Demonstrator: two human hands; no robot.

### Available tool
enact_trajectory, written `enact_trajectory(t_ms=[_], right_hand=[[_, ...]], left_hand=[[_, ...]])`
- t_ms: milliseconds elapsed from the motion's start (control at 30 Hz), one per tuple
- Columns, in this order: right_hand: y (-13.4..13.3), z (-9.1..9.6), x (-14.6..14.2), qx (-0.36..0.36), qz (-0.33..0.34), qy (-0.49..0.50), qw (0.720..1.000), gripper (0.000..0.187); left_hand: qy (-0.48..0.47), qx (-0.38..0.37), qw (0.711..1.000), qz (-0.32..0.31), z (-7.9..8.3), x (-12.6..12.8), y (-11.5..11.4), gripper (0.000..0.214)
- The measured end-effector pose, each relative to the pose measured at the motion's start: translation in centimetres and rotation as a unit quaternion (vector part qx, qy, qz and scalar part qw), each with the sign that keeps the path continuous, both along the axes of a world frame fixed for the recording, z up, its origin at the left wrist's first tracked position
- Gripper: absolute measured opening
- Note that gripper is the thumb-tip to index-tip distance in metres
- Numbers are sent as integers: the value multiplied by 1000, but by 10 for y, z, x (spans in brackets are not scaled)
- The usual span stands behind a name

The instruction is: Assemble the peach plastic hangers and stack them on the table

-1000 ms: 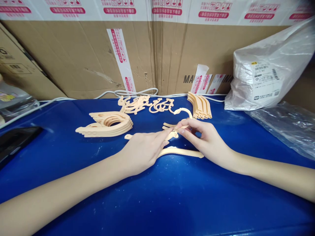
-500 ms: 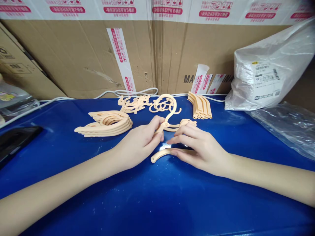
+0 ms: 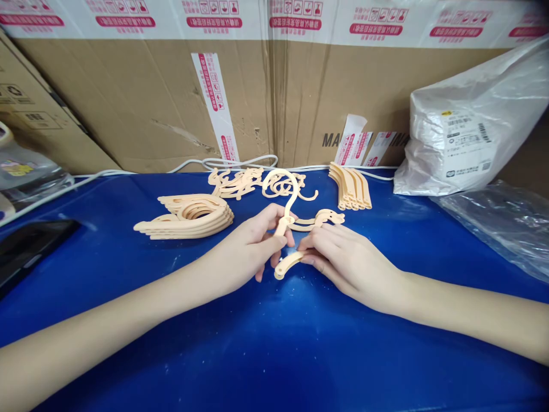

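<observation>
L hand (image 3: 244, 243): fingers closed, thumb and fingers gripping 1 cream hook pc (image 3: 294, 194) by its base; hook part stands up above the hand, curve to top. R hand (image 3: 351, 260): thumb and fingertips pinched on 1 cream arm pc (image 3: 289, 265), gap narrow, only as wide as the pc; its free end, w/ a small round mark, points toward L hand, just below the hook base. Whether the 2 pcs touch: can't tell.

Just beyond R hand: 1 wavy-ended cream part (image 3: 330, 216); contact w/ the hand can't be told.

Farther out on blue tabletop (image 3: 274, 349) (glossy, a few pale specks):
- 1 stack of folded cream hangers (image 3: 189, 226), left of L hand; approx. 4 layers, exact no. unclear.
- 1 tangled pile of loose hooks (image 3: 240, 183), rear ctr.; overlap prevents count.
- 1 stack of curved arms (image 3: 349, 186), rear right; at least 3, rest overlapped.
- 1 black device (image 3: 38, 252), left edge, partly out of view.
- 1 white cable (image 3: 107, 172), along rear edge, looped near ctr.

Room: cardboard (image 3: 141, 97) backs the table, sealed w/ white/red printed tape (image 3: 217, 94). Rt.: 1 white bag (image 3: 472, 131) w/ shipping label, clear plastic (image 3: 501, 223) beside it.
</observation>
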State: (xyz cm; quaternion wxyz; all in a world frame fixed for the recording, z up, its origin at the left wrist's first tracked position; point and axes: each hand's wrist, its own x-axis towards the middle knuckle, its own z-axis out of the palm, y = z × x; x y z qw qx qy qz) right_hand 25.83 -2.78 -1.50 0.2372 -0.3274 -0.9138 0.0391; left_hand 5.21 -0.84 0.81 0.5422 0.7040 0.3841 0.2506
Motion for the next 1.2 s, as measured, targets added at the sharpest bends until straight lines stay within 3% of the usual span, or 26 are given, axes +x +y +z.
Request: enact_trajectory(t_ms=[200, 367, 633, 1000, 1200], right_hand=[[1, -1, 4, -30, -18, 17, 999, 20], [1, 3, 9, -24, -50, -27, 998, 25], [11, 14, 19, 0, -41, -49, 998, 38], [17, 11, 19, 139, -31, -102, 985, 33], [17, 4, 15, 222, -60, -139, 963, 31]], left_hand=[[-46, -44, 997, 37, 3, 0, 4, 8], [-74, -85, 990, 88, 11, 1, 2, 21], [-102, -167, 977, 89, 11, -2, 8, 19], [-35, -230, 968, 99, 11, -4, 13, 26], [-75, -259, 961, 68, 5, -3, 14, 16]])
